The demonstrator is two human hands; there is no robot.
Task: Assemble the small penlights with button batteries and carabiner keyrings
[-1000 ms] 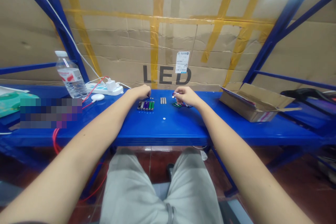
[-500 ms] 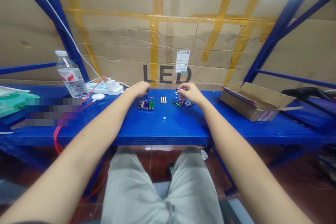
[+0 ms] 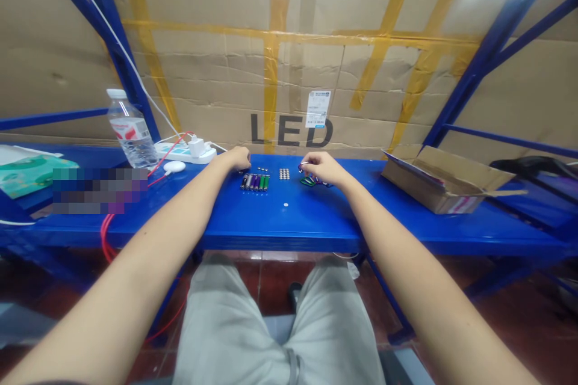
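My left hand is closed, fingertips down at the blue table just behind a row of small coloured metal tubes in black, silver, purple and green. Whatever it pinches is hidden. In my right hand, the thumb and fingers pinch a small dark purple carabiner, held above the table. Partly covered by that hand lie several coloured carabiners. Between my hands sits a tight block of silver button cells. Tiny metal pieces lie to their left, and a small white disc lies nearer me.
An open cardboard box stands on the right of the table. At left are a water bottle, a white power strip and red cables. A large cardboard sheet rises behind.
My left hand has moved slightly left and down, away from the tiny metal pieces. My right hand has lowered over the carabiners, still pinching one. The whole view has shifted a little.
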